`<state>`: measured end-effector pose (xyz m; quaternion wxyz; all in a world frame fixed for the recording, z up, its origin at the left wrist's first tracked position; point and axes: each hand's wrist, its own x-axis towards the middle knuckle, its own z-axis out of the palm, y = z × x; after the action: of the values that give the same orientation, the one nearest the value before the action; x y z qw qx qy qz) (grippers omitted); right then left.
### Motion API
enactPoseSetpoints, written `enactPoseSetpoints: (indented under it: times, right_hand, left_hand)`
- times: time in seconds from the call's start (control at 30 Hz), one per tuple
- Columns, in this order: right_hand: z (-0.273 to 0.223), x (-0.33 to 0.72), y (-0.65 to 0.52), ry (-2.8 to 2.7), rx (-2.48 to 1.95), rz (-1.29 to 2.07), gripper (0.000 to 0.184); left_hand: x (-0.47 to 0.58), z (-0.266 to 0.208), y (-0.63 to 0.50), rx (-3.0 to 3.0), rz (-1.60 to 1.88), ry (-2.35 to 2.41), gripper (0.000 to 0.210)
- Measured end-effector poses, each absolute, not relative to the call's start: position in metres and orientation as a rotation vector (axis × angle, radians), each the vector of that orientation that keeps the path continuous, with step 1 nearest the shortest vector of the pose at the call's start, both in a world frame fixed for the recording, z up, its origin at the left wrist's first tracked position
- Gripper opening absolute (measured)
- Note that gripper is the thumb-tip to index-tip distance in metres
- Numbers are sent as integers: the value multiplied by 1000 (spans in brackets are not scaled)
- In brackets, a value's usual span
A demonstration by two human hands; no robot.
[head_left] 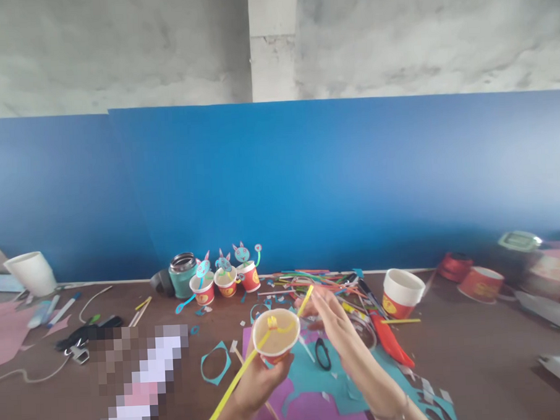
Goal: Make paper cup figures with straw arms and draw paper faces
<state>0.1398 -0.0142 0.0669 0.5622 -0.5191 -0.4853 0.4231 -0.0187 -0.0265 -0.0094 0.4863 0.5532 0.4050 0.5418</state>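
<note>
My left hand (264, 381) is closed around a small red and white paper cup (277, 356), its open mouth tilted toward me. A bendy yellow strip (232, 385), perhaps a pipe cleaner, passes through the cup. It is kinked or twisted inside, with one long end over my left wrist and a shorter end out at the right. Beside that shorter end is my right hand (331, 319), fingers stretched out. Whether its fingertips touch the strip is unclear. Below lie black-handled scissors (322, 354) on blue and purple paper (312, 413).
Behind, three decorated cups (202, 294) with blue animal faces stand near a teal thermos (183, 276). Coloured strips (306, 280) lie heaped at the back. Right are stacked cups (402, 294) and a red pouch-like object (391, 341). A blue partition (279, 185) closes the back.
</note>
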Motion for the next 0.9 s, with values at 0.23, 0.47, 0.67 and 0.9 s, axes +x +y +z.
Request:
enactPoseSetpoints:
  times: [0.23,0.47,0.67,0.9]
  right_hand:
    - [91,143,-39,-1954,-1138,291,17]
    - [95,146,-37,-1993,-1164,661,11]
    - [95,148,-31,-1854,-1124,824,14]
    - [92,147,-31,-1767,-1162,825,26]
  left_hand:
    - [-18,3,-31,1337,1223,843,64]
    - [-22,-4,-28,1334,934,663,53]
    - [-19,-8,-25,1199,911,550,61]
    - [-20,3,-27,1200,917,570,64]
